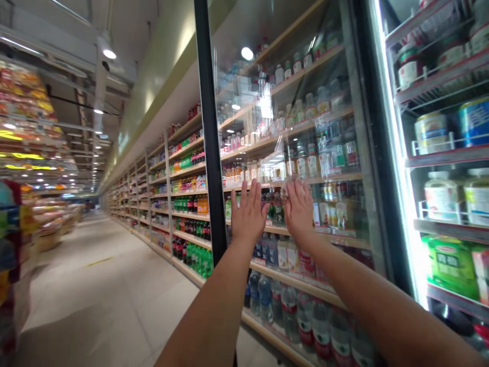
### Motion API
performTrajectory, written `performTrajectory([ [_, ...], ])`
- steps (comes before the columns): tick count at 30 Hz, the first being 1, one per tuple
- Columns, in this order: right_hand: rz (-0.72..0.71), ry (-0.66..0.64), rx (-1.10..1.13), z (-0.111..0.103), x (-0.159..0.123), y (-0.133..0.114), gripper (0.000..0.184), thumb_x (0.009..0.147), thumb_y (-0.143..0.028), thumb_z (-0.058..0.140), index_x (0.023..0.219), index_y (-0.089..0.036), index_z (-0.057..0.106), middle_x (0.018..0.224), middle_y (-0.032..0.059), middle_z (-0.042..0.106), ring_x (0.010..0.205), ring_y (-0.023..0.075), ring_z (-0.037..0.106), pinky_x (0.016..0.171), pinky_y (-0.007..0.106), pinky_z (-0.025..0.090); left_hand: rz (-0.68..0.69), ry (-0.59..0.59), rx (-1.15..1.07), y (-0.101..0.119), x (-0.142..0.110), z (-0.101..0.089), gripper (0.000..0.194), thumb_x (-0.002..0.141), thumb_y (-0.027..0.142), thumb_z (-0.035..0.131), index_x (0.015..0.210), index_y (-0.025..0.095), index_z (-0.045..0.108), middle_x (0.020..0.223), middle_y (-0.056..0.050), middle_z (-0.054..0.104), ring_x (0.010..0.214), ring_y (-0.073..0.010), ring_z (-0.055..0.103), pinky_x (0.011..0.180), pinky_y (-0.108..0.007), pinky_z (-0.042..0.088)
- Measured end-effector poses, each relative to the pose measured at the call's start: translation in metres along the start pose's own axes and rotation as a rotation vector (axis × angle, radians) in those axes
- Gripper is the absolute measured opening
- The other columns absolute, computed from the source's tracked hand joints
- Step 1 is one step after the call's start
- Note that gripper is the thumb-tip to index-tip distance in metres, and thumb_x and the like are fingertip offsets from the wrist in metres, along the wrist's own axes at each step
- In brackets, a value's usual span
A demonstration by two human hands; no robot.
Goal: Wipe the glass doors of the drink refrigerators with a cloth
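My left hand (248,211) lies flat against the glass door (244,122) of a display fridge, fingers stretched upward and thumb apart. Beside it, further right on the same pane, is my right hand (299,206), with its fingers extended and closer together. A pale, blurred patch shows around the right fingertips; whether it is a reflection or something on the glass, I cannot tell. The door stands swung out, with its black frame (212,137) left of my hands. Through the pane, bottles on shelves are visible behind both hands.
At the right is the lit fridge interior, with cans (431,131), white-capped bottles (441,196) and a green package (451,265) on wire-fronted shelves. Long drink shelves (187,193) run along the wall past the door. A tiled aisle floor (95,290) stretches left, bordered by stacked goods (11,224).
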State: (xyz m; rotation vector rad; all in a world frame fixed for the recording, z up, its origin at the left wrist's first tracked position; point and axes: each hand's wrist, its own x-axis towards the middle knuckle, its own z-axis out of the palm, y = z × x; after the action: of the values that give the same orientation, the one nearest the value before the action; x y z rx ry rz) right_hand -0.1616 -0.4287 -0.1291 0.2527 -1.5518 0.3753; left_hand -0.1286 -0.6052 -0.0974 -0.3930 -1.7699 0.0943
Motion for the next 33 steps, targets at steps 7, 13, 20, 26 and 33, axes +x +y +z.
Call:
performTrajectory([
  [7, -0.254, -0.136, 0.054, -0.008, -0.013, 0.003, 0.059, 0.098, -0.020, 0.039, 0.156, -0.027, 0.042, 0.162, 0.0023, 0.039, 0.157, 0.0244, 0.017, 0.126, 0.051, 0.027, -0.007, 0.012, -0.043, -0.002, 0.001, 0.002, 0.065, 0.105, 0.042, 0.034, 0.163, 0.020, 0.017, 0.169, -0.005, 0.017, 0.158, -0.0277, 0.005, 0.128, -0.058, 0.002],
  [13, -0.152, -0.241, 0.013, -0.007, -0.018, -0.007, 0.064, 0.098, -0.024, 0.041, 0.161, -0.024, 0.030, 0.168, 0.0027, 0.027, 0.159, 0.0274, 0.008, 0.126, 0.054, 0.025, 0.347, -0.007, -0.153, -0.004, 0.000, 0.002, 0.057, 0.101, 0.040, 0.049, 0.156, 0.031, 0.038, 0.169, -0.002, 0.019, 0.158, -0.0258, 0.005, 0.129, -0.053, 0.003],
  [20, -0.336, -0.364, 0.180, -0.019, -0.019, 0.007, 0.061, 0.099, -0.034, 0.043, 0.157, -0.017, 0.038, 0.167, 0.0067, 0.029, 0.157, 0.0225, 0.019, 0.129, 0.045, 0.023, 0.498, -0.158, -0.210, 0.034, 0.007, 0.006, 0.060, 0.100, 0.042, 0.053, 0.157, 0.031, 0.037, 0.169, -0.003, 0.021, 0.157, -0.0324, 0.010, 0.126, -0.051, 0.021],
  [26, 0.183, -0.109, 0.081, -0.038, -0.023, 0.074, 0.055, 0.105, -0.031, 0.026, 0.156, -0.015, 0.038, 0.167, 0.0137, 0.028, 0.157, 0.0249, 0.020, 0.124, 0.053, 0.030, 0.437, -0.107, -0.134, 0.048, 0.007, 0.006, 0.064, 0.095, 0.052, 0.061, 0.153, 0.029, 0.046, 0.166, -0.014, 0.025, 0.155, -0.0419, 0.012, 0.124, -0.057, 0.023],
  [33, 0.185, -0.160, -0.179, -0.031, -0.054, 0.127, 0.055, 0.106, -0.035, 0.028, 0.160, -0.022, 0.032, 0.166, 0.0078, 0.030, 0.156, 0.0272, 0.023, 0.122, 0.058, 0.027, 0.543, -0.044, -0.014, 0.079, -0.005, 0.023, 0.055, 0.096, 0.053, 0.057, 0.148, 0.034, 0.053, 0.164, -0.005, 0.033, 0.152, -0.0442, 0.021, 0.119, -0.071, 0.019],
])
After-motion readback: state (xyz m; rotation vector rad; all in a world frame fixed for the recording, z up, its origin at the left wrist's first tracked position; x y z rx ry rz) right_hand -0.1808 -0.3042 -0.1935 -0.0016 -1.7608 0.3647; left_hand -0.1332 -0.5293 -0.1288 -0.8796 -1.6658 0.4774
